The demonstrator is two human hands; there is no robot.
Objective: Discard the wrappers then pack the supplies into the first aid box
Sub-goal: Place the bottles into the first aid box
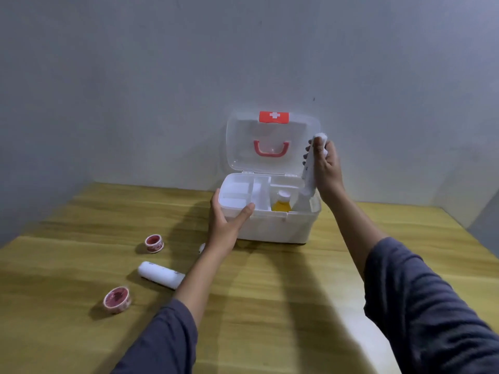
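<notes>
**Roll poised over box's right end**

Right hand [328, 168] has fingers wrapped round a white roll [310, 171], long axis near upright, lower end dipping into the right compartment of the first aid box [270, 228], just beside a yellow bottle [281, 203]. Judgement: the drop is straight down. Left hand [225, 222] braces the box's front-left rim, thumb over the edge, fingers spread.

Box sits at the table's [297, 292] far edge, lid up against the wall. Toward the left edge lie another white roll [160, 274] and two tape rolls [154, 243] [117, 299]. No wrappers visible.
</notes>
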